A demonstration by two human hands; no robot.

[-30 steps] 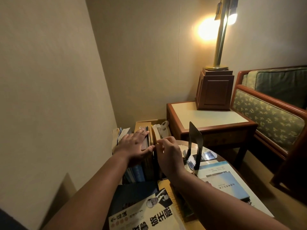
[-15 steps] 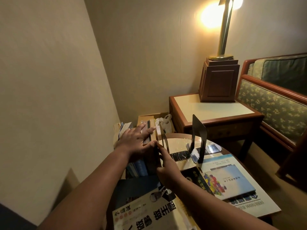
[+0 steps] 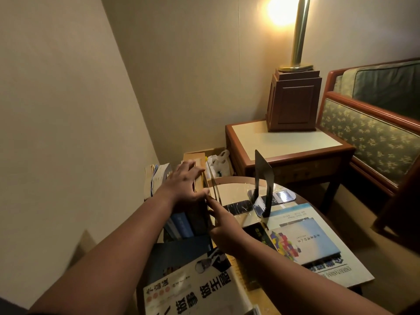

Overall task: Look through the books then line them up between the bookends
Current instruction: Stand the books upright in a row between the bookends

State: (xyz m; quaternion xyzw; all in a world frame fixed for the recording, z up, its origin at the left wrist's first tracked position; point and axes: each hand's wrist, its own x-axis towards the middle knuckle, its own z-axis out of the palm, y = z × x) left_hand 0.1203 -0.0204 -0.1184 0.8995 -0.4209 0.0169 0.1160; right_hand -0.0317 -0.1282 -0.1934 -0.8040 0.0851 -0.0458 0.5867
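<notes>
Several books (image 3: 181, 223) stand upright in a row at the left of the round table. My left hand (image 3: 185, 186) lies spread over their top edges, thumb on the right side. A thin black bookend (image 3: 214, 187) stands against the right end of the row. My right hand (image 3: 223, 221) is low beside it, fingers touching the last book and the bookend's base. A second black bookend (image 3: 263, 178) stands apart, further right. Loose books lie flat: a blue-covered one (image 3: 306, 239) at the right and a white one with large characters (image 3: 193, 289) near me.
The round table's glass top (image 3: 236, 192) shows between the bookends. Behind stand a wooden side table (image 3: 284, 144) carrying a lamp (image 3: 295, 96), and a patterned sofa (image 3: 372, 137) at the right. A cardboard box with a plastic bag (image 3: 218, 162) sits in the corner. The wall is close on the left.
My right hand slid from the top of the row down to its lower right side, by the bookend. The left hand stayed on the book tops. The camera tilted down.
</notes>
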